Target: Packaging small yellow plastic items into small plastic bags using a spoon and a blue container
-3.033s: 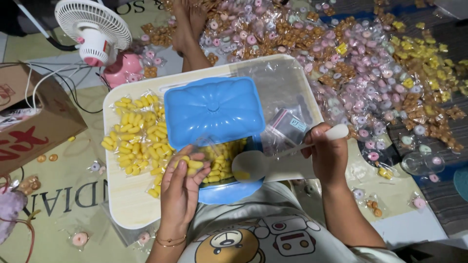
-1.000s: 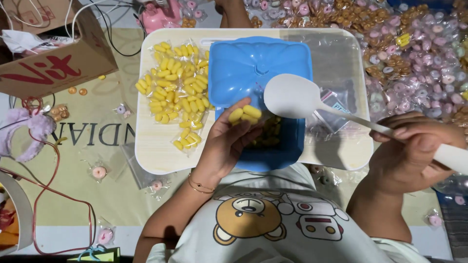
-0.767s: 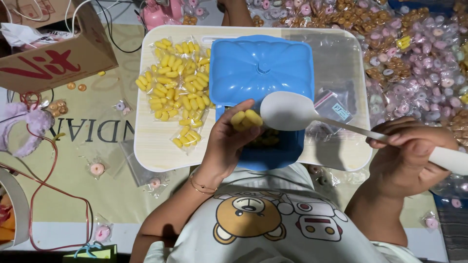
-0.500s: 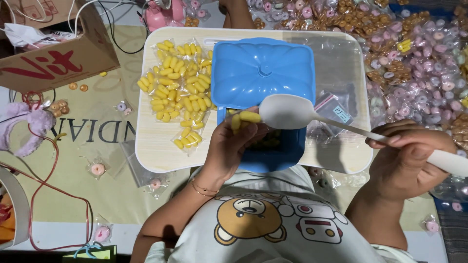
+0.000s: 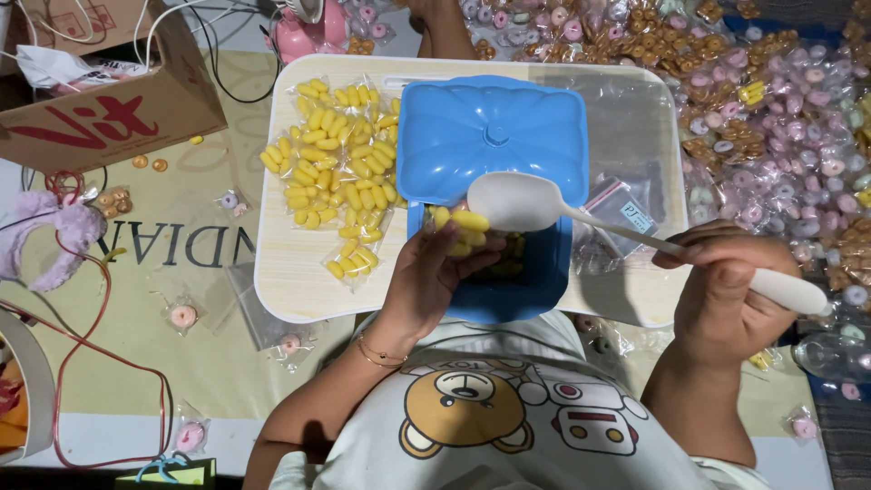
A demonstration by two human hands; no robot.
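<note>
The pale lap tray [image 5: 290, 290] carries yellow wrapped candies [image 5: 336, 172] at 9 o'clock, a blue container [image 5: 494, 181] at centre, and clear bags [image 5: 626, 136] at 3 o'clock.

Your right hand [image 5: 726, 290] grips a spoon [image 5: 562, 210] of smooth, matt off-white plastic. Your left hand [image 5: 435, 272] pinches yellow candies [image 5: 467, 222] sealed in glossy clear film. Below them you have a blue container [image 5: 535, 272] and its lid [image 5: 494, 136], both moulded plastic with a soft sheen. You work over a tray [image 5: 290, 290] with a pale, smooth wood-look surface. Far left you see a cardboard box [image 5: 118, 109], matt and rough-edged. Right of the tray, clear plastic bags [image 5: 626, 136] look thin and shiny.
</note>
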